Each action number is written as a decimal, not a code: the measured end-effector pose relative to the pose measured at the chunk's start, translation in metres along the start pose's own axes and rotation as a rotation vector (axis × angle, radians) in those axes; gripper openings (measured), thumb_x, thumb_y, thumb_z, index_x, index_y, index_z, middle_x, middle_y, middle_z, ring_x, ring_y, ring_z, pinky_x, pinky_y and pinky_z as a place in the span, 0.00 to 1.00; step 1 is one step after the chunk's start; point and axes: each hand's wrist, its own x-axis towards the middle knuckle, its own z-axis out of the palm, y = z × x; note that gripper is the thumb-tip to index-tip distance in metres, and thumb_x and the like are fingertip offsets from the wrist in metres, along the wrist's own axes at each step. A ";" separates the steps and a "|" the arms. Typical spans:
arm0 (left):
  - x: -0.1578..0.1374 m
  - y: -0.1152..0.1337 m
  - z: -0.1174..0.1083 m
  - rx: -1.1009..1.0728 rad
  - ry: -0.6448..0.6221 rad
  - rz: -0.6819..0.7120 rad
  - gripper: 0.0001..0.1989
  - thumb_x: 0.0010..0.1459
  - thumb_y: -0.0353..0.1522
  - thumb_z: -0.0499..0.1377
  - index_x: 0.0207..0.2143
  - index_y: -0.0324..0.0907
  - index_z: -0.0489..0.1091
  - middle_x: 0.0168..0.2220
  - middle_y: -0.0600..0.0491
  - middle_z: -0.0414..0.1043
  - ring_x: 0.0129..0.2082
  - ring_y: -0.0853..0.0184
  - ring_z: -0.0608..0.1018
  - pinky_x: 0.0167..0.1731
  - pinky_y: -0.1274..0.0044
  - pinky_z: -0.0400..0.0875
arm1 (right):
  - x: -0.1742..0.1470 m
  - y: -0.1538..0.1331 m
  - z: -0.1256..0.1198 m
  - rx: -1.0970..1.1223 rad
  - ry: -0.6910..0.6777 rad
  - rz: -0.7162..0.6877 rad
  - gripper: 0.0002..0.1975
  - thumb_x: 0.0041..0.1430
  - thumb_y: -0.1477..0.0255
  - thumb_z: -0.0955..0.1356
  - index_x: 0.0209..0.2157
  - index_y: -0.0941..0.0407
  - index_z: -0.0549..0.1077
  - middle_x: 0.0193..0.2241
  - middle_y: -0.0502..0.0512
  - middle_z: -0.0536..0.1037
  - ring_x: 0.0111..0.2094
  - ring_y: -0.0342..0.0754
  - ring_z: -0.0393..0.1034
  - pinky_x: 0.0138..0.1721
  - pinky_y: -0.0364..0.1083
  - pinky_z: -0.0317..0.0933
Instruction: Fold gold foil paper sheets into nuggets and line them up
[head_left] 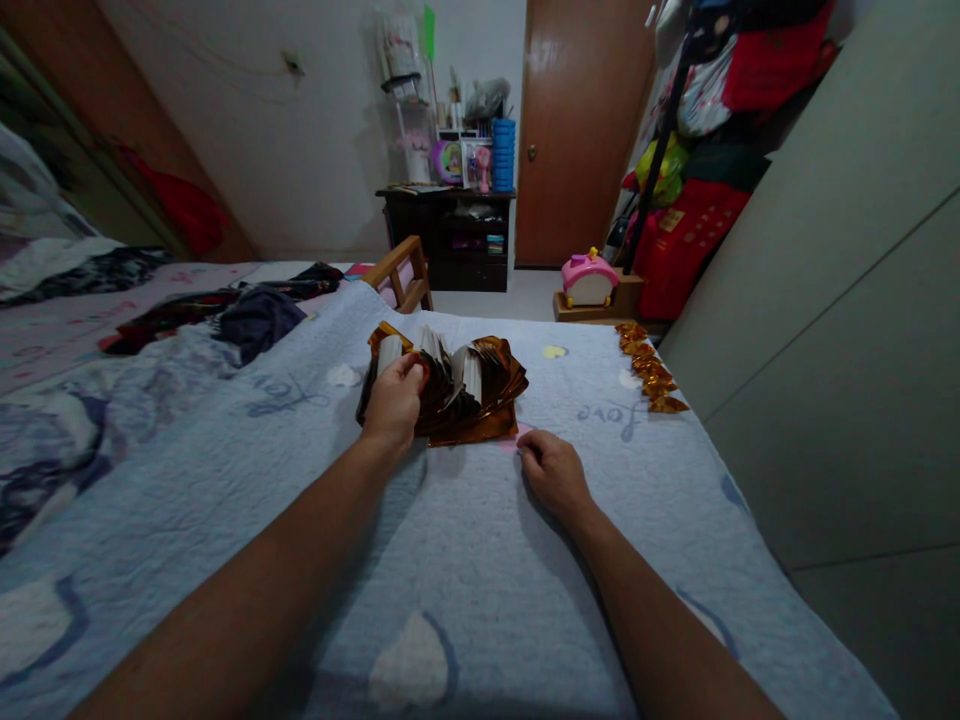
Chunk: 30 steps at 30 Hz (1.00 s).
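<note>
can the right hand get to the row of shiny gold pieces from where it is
Probably yes: only bedspread lies between the right hand and the row of shiny gold pieces, ahead and to its right, though it may need to stretch.

Head cam, fwd/down over bed (487,560)

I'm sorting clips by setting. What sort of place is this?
Probably a bedroom in a home: a pale blue cover is spread over what looks like a bed, dark crumpled clothes lie to the left, and a wooden door stands beyond.
</note>
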 end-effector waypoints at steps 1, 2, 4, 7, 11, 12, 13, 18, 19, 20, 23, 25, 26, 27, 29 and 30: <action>0.002 -0.001 0.002 -0.004 0.015 0.018 0.08 0.59 0.25 0.58 0.37 0.40 0.76 0.33 0.53 0.75 0.30 0.72 0.76 0.34 0.82 0.71 | 0.000 0.000 0.000 -0.002 -0.004 0.002 0.11 0.58 0.76 0.64 0.36 0.56 0.79 0.35 0.57 0.82 0.37 0.51 0.75 0.41 0.46 0.62; 0.004 -0.003 0.004 -0.008 0.037 0.030 0.06 0.59 0.26 0.59 0.36 0.40 0.76 0.32 0.53 0.75 0.29 0.72 0.75 0.33 0.83 0.71 | 0.000 0.000 0.000 -0.004 -0.009 0.002 0.11 0.58 0.77 0.64 0.36 0.56 0.79 0.35 0.57 0.82 0.37 0.51 0.75 0.41 0.46 0.62; 0.010 -0.005 0.007 -0.042 0.074 0.023 0.03 0.59 0.29 0.61 0.32 0.39 0.75 0.29 0.54 0.73 0.26 0.73 0.73 0.29 0.83 0.70 | 0.000 0.000 0.000 -0.006 -0.015 -0.005 0.11 0.58 0.77 0.64 0.36 0.56 0.79 0.36 0.57 0.82 0.38 0.51 0.75 0.41 0.46 0.62; 0.017 -0.006 0.012 -0.137 0.136 -0.035 0.02 0.57 0.28 0.61 0.31 0.39 0.73 0.27 0.56 0.72 0.24 0.74 0.73 0.27 0.84 0.70 | 0.000 -0.001 -0.001 0.000 -0.013 -0.003 0.11 0.58 0.78 0.64 0.36 0.56 0.78 0.36 0.57 0.82 0.38 0.51 0.75 0.41 0.46 0.62; 0.022 -0.004 0.014 -0.170 0.192 -0.072 0.03 0.54 0.26 0.61 0.28 0.40 0.71 0.25 0.57 0.70 0.22 0.75 0.72 0.24 0.85 0.69 | 0.000 0.000 -0.001 0.014 -0.015 -0.013 0.11 0.57 0.78 0.64 0.36 0.56 0.78 0.35 0.56 0.82 0.37 0.50 0.75 0.41 0.46 0.62; 0.022 -0.004 0.013 -0.171 0.196 -0.075 0.04 0.54 0.25 0.61 0.28 0.40 0.71 0.24 0.57 0.70 0.22 0.75 0.72 0.23 0.86 0.68 | 0.000 0.000 -0.001 0.014 -0.016 -0.017 0.11 0.57 0.78 0.64 0.35 0.56 0.78 0.35 0.56 0.82 0.37 0.50 0.75 0.41 0.46 0.62; 0.022 -0.004 0.013 -0.174 0.201 -0.078 0.04 0.54 0.25 0.61 0.27 0.40 0.71 0.24 0.57 0.70 0.22 0.75 0.72 0.23 0.86 0.68 | 0.000 0.000 -0.001 0.015 -0.015 -0.020 0.11 0.57 0.78 0.64 0.35 0.56 0.78 0.35 0.56 0.82 0.37 0.50 0.75 0.41 0.46 0.62; 0.020 -0.008 0.012 -0.201 0.196 -0.070 0.05 0.54 0.25 0.61 0.26 0.40 0.70 0.25 0.56 0.71 0.23 0.75 0.73 0.27 0.84 0.71 | -0.001 0.000 -0.001 0.016 -0.009 -0.026 0.11 0.58 0.78 0.64 0.35 0.55 0.78 0.35 0.56 0.81 0.37 0.50 0.74 0.41 0.45 0.62; 0.020 -0.008 0.012 -0.202 0.193 -0.065 0.05 0.54 0.25 0.61 0.26 0.40 0.70 0.25 0.57 0.71 0.23 0.75 0.73 0.29 0.84 0.71 | -0.001 0.000 -0.001 0.013 -0.010 -0.024 0.11 0.58 0.78 0.64 0.35 0.55 0.78 0.35 0.56 0.81 0.37 0.50 0.74 0.41 0.46 0.62; 0.020 -0.009 0.012 -0.201 0.193 -0.062 0.06 0.54 0.25 0.61 0.26 0.40 0.69 0.25 0.57 0.70 0.23 0.75 0.72 0.30 0.83 0.71 | -0.001 0.000 -0.001 0.011 -0.013 -0.021 0.11 0.58 0.78 0.64 0.35 0.55 0.78 0.35 0.56 0.81 0.37 0.50 0.74 0.41 0.45 0.62; 0.020 -0.009 0.012 -0.192 0.199 -0.058 0.05 0.55 0.25 0.61 0.26 0.40 0.68 0.25 0.58 0.69 0.23 0.76 0.72 0.31 0.83 0.71 | -0.001 -0.001 -0.002 0.008 -0.020 -0.015 0.11 0.58 0.78 0.64 0.35 0.55 0.78 0.35 0.56 0.81 0.37 0.50 0.74 0.41 0.46 0.62; 0.021 -0.008 0.012 -0.186 0.203 -0.064 0.04 0.54 0.25 0.61 0.27 0.40 0.68 0.25 0.58 0.70 0.23 0.76 0.72 0.30 0.83 0.70 | -0.001 -0.002 -0.002 0.005 -0.022 -0.015 0.11 0.58 0.78 0.64 0.36 0.56 0.78 0.36 0.56 0.82 0.38 0.50 0.74 0.42 0.46 0.62; 0.021 -0.008 0.012 -0.183 0.204 -0.068 0.04 0.53 0.25 0.60 0.27 0.40 0.68 0.26 0.58 0.70 0.23 0.76 0.72 0.30 0.83 0.69 | -0.001 -0.002 -0.002 0.002 -0.025 -0.015 0.11 0.58 0.78 0.64 0.36 0.56 0.78 0.36 0.56 0.82 0.38 0.50 0.74 0.42 0.46 0.62; 0.022 -0.007 0.013 -0.180 0.204 -0.072 0.04 0.53 0.25 0.60 0.28 0.39 0.68 0.26 0.58 0.70 0.23 0.76 0.72 0.30 0.83 0.69 | -0.001 -0.002 -0.002 -0.002 -0.029 -0.014 0.11 0.58 0.78 0.64 0.36 0.56 0.78 0.36 0.56 0.81 0.38 0.50 0.74 0.43 0.46 0.62; 0.022 -0.005 0.013 -0.174 0.204 -0.083 0.04 0.52 0.25 0.60 0.27 0.39 0.68 0.25 0.58 0.70 0.23 0.75 0.72 0.29 0.83 0.69 | -0.001 -0.002 -0.002 -0.010 -0.037 -0.011 0.11 0.58 0.78 0.64 0.36 0.56 0.78 0.36 0.56 0.81 0.38 0.50 0.74 0.43 0.46 0.62; 0.022 -0.004 0.013 -0.169 0.203 -0.089 0.04 0.52 0.25 0.61 0.27 0.39 0.68 0.25 0.58 0.70 0.23 0.75 0.72 0.29 0.82 0.69 | 0.000 -0.002 -0.002 -0.013 -0.039 -0.010 0.11 0.58 0.78 0.64 0.36 0.55 0.77 0.36 0.56 0.81 0.38 0.50 0.74 0.43 0.45 0.62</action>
